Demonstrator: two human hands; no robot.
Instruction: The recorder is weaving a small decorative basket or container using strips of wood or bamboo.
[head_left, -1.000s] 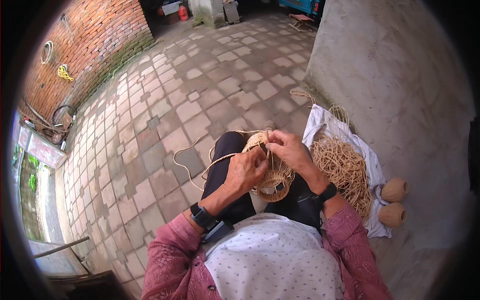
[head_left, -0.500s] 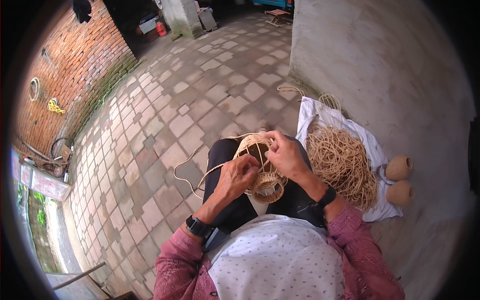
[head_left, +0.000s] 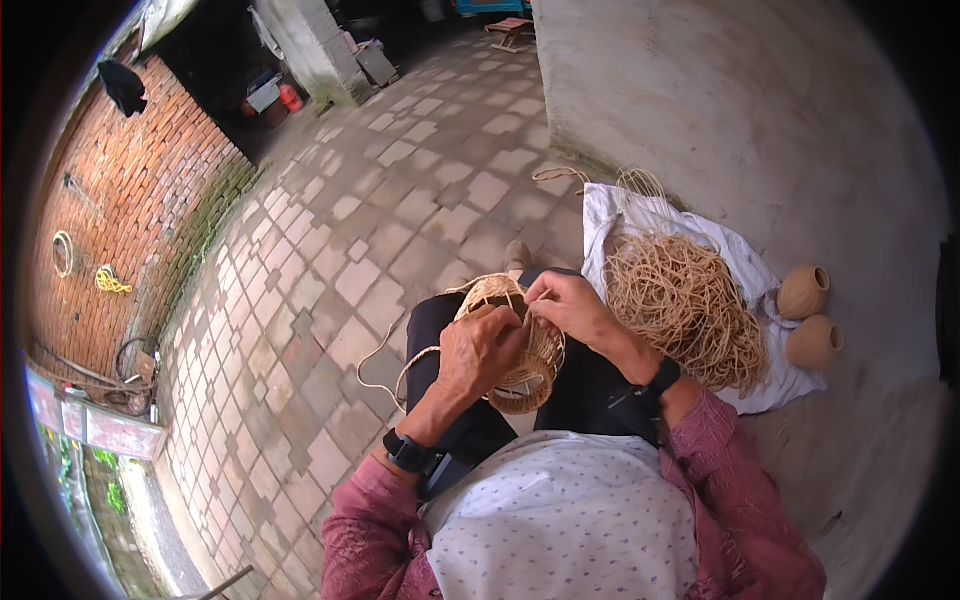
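Apparently weaving is in hand on the basket (head_left: 520,402) between the thighs (head_left: 424,335): the right hand (head_left: 575,310) seems to pinch its open side; the left hand (head_left: 478,352) curls over it, grip hidden. The next pass calls for even tension. A white sack (head_left: 600,212) bears heaped cord (head_left: 685,310); two tan pots' (head_left: 808,344) contents don't show.

On the paved floor (head_left: 290,400) lies a white cloth (head_left: 785,385) bearing tangled tan cord (head_left: 685,310)

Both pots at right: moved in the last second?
No. The pots sit at the same edge of the white cloth as before; the whole view shifted.
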